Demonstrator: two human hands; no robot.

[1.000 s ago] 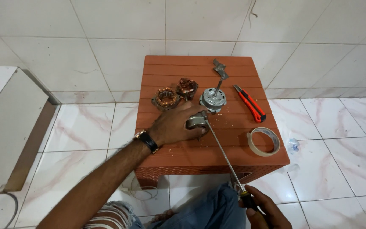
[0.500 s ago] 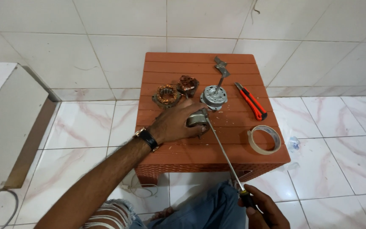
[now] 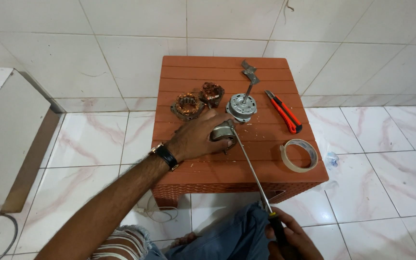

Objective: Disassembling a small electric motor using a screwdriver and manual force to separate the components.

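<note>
On the orange slatted table (image 3: 203, 166), seen from above:

Left hand: the left hand (image 3: 196, 139), a dark-strapped watch (image 3: 165, 155) on its wrist, lies over the near middle of the table with its fingers curled around a grey metal motor cap (image 3: 222, 131), gripping it and pressing it down on the tabletop.

Beyond the left hand: a copper-wound stator (image 3: 187, 105) sits just past the knuckles, and a second copper-wound part (image 3: 212, 92) lies close to the right of it, a little farther back.

Screwdriver: the long steel shaft of the screwdriver (image 3: 250, 168) runs from the motor cap at the left fingertips down and rightward, past the table's near edge.

Right hand: the right hand (image 3: 290, 238), at the bottom edge of the view above a blue-jeaned knee, is closed around the screwdriver's black and yellow handle.

Past the motor cap: a round metal motor body (image 3: 240, 106) with its shaft pointing away stands just beyond the left fingertips.

Farther right: an orange utility knife (image 3: 283, 111) lies aslant, well apart from both hands.

Far right: a roll of tape (image 3: 298, 155) lies flat near the table's right edge.
</note>
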